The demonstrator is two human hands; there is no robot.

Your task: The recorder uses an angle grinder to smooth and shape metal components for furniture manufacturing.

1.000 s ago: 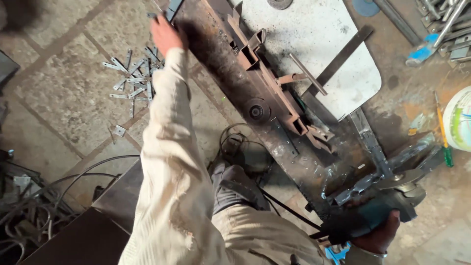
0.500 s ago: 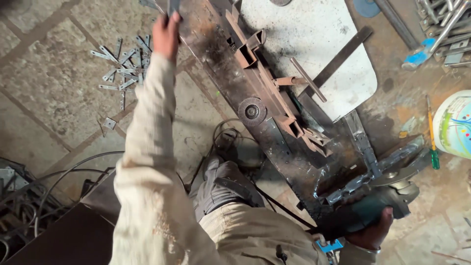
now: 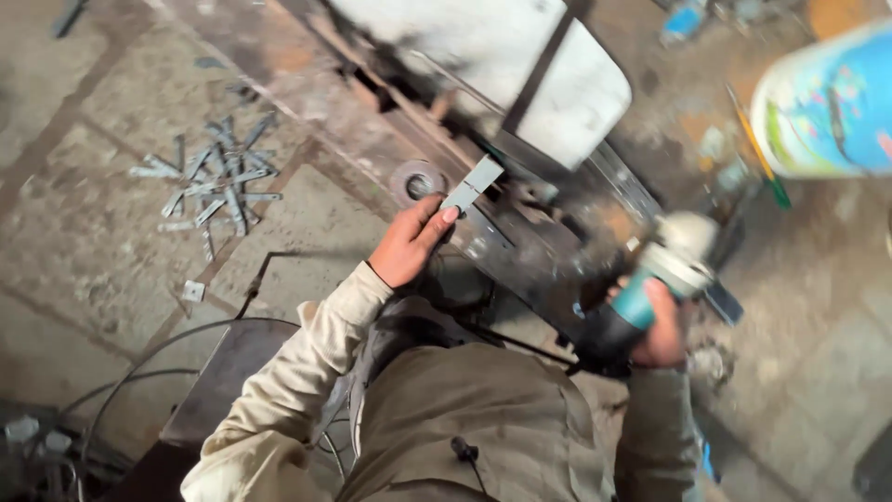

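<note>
My left hand (image 3: 409, 244) pinches a small flat grey metal strip (image 3: 473, 184) and holds it over the long dark steel beam (image 3: 307, 84) that runs diagonally across the floor. My right hand (image 3: 662, 325) grips the teal and black body of an angle grinder (image 3: 650, 279), whose head sits low beside the beam's near end. A round washer-like ring (image 3: 418, 180) lies on the beam just left of the strip.
A pile of several short metal strips (image 3: 214, 181) lies on the stone floor at left. A white sheet-metal panel (image 3: 548, 74) rests behind the beam. A white and blue bucket (image 3: 827, 102) stands at the upper right. Cables (image 3: 177, 344) trail over the floor at lower left.
My left arm has pulled back from the far end of the beam, now holding a metal strip close in. The grinder hand has lifted slightly; the view has shifted closer.
</note>
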